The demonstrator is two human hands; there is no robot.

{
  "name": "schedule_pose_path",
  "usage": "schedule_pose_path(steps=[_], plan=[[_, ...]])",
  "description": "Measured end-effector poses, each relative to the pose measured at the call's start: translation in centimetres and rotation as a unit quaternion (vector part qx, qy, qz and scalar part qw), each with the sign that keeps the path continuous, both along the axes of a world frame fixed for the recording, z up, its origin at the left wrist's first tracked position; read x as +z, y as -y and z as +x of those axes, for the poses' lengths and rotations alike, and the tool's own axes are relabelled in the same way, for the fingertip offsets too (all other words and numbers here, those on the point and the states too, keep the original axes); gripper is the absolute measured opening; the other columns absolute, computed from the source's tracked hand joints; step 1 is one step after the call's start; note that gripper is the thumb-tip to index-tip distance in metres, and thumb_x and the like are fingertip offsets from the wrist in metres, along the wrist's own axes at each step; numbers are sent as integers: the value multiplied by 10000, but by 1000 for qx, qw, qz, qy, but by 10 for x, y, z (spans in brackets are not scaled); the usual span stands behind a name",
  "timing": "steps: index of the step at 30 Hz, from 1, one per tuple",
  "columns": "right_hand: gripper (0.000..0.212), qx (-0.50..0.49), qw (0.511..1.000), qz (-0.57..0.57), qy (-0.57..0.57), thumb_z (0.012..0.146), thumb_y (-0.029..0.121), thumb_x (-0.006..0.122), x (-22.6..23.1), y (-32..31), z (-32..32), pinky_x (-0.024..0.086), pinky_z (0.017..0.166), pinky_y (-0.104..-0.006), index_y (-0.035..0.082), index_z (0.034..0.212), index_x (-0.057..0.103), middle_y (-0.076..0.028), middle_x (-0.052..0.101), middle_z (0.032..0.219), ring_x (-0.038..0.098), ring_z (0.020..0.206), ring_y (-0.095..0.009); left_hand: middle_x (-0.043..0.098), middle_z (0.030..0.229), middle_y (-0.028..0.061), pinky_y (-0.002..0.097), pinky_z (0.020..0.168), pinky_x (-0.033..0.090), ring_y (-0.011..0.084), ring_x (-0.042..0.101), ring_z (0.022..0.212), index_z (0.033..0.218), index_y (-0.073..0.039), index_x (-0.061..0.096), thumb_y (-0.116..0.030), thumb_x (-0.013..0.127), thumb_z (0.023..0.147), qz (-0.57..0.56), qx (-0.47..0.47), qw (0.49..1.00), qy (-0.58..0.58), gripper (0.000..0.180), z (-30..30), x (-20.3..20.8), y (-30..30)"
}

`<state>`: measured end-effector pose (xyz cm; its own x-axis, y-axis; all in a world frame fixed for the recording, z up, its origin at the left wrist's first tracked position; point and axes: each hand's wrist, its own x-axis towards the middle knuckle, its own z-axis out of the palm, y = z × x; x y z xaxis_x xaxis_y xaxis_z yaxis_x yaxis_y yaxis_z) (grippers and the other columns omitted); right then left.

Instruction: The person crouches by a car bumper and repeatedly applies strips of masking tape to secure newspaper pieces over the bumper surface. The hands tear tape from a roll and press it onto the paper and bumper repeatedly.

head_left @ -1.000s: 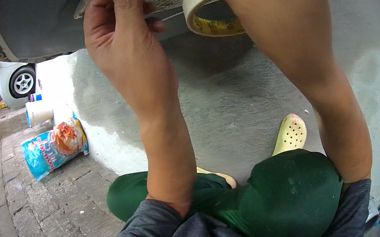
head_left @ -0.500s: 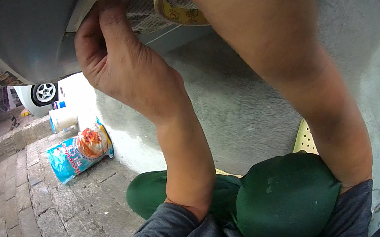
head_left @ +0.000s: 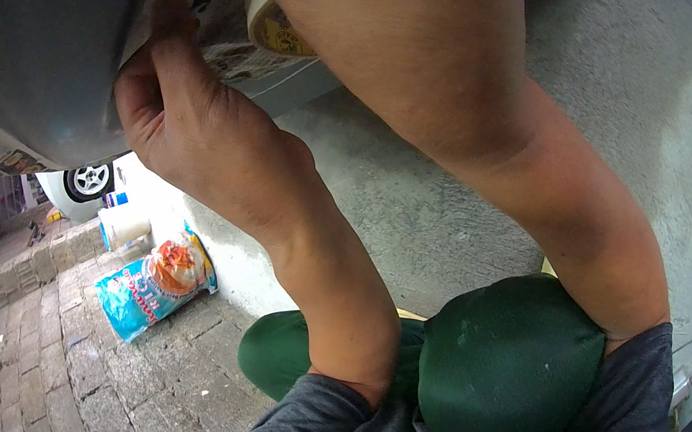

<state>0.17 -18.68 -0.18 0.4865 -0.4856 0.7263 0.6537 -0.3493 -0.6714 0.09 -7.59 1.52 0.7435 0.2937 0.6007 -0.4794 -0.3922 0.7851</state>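
Note:
My left hand (head_left: 212, 143) is closed at the lower edge of a dark grey curved panel (head_left: 51, 11). Its thumb and curled fingers pinch a pale strip of masking tape (head_left: 140, 35) along the border of printed newspaper (head_left: 235, 28). Across the top reaches my right hand (head_left: 395, 32), close against the panel, with its fingertips hidden or cut off by the upper rim. A roll of masking tape (head_left: 256, 16) with a yellow printed core shows under the right palm, partly covered; whether that hand grips it cannot be made out.
Below left, a blue printed bag (head_left: 135, 300) lies on grey paving (head_left: 156, 367) near a white bucket (head_left: 125, 225). A car wheel (head_left: 88, 180) stands farther back. My bent knee in green (head_left: 513, 363) is beneath my right arm, beside a rough grey concrete surface (head_left: 401, 216).
Both hands have shifted a little left, the left one also slightly down. The right hand now covers more of the tape roll, which sits farther left. The view has tilted slightly.

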Motion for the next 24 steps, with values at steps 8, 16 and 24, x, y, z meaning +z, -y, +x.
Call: schedule_pose_path(steps=[8, 16, 24], plan=[[73, -14, 1000, 14, 6, 887, 27, 654, -2, -5, 6, 530, 553, -379, 1, 911, 590, -145, 659, 677, 675, 614, -271, 711, 961, 99, 302, 913, 462, 180, 636, 934, 1000, 57, 724, -179, 752, 915, -7, -7, 1000, -23, 252, -4, 10, 5], [83, -29, 999, 31, 9, 886, 24, 657, -3, -6, 8, 536, 539, -392, 14, 913, 579, -143, 660, 667, 684, 605, -294, 698, 993, 144, 328, 878, 494, 194, 653, 946, 1000, 68, 728, -180, 726, 917, 289, 66, 952, 78, 261, 0, 5, -9], [97, -46, 997, 51, 17, 885, 21, 659, -3, -9, 12, 542, 525, -405, 27, 915, 567, -142, 660, 657, 692, 595, -318, 710, 887, 86, 291, 827, 491, 161, 641, 863, 959, 33, 694, -209, 745, 936, -70, 11, 997, -20, 249, -4, 8, 8]])
